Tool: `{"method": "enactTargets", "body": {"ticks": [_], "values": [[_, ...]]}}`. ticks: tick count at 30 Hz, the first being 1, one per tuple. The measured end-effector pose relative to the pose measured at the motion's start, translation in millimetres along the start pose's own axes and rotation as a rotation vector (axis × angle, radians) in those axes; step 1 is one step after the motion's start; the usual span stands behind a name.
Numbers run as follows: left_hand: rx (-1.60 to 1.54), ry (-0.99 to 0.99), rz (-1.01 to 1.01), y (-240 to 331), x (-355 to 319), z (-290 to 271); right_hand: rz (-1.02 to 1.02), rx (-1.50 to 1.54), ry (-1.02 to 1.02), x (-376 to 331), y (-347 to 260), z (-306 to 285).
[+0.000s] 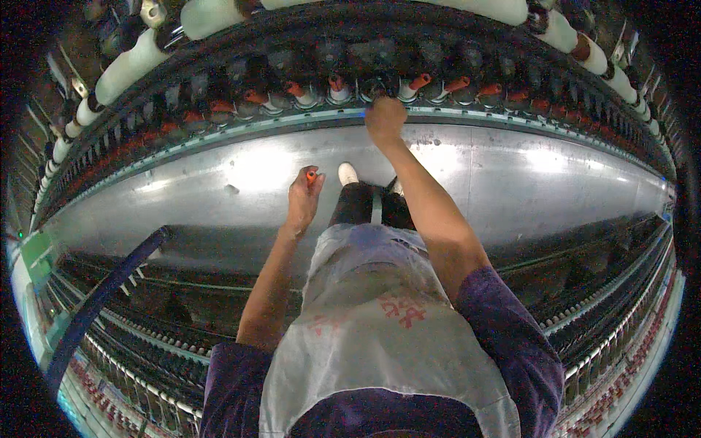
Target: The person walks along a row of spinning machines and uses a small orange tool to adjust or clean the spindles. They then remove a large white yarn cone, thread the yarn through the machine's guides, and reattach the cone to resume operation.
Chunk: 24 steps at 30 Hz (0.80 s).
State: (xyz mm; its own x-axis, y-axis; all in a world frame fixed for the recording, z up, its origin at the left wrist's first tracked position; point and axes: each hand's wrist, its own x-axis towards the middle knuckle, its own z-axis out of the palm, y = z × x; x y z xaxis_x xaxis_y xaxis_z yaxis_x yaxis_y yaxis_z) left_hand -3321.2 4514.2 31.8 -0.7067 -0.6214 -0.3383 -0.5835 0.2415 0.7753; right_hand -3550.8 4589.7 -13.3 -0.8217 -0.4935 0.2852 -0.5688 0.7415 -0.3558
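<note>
My right hand reaches forward to the row of spindles on a spinning machine, its fingers closed at the rail among the orange-topped holders; what it grips is hidden. My left hand hangs lower, in front of the shiny floor, fingers pinched on a small orange piece. I wear a white apron over purple sleeves. My white shoes show below.
White yarn bobbins line the top of the machine. A second machine frame with rows of spindles runs behind me. A dark blue bar slants at lower left. The polished grey aisle floor lies between the machines.
</note>
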Motion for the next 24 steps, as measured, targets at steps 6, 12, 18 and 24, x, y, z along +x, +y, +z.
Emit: {"method": "enactTargets", "body": {"ticks": [6,12,18,24], "values": [[-0.226,0.004,-0.148,3,13,3,0.009,-0.053,-0.113,1,-7,-16],[-0.208,0.021,-0.001,16,31,6,-0.075,0.056,-0.042,-34,27,-18],[-0.184,0.033,0.017,26,42,12,0.380,0.780,0.110,-30,34,55],[-0.075,-0.096,0.151,61,59,17,0.370,0.594,0.090,-15,20,48]]}}
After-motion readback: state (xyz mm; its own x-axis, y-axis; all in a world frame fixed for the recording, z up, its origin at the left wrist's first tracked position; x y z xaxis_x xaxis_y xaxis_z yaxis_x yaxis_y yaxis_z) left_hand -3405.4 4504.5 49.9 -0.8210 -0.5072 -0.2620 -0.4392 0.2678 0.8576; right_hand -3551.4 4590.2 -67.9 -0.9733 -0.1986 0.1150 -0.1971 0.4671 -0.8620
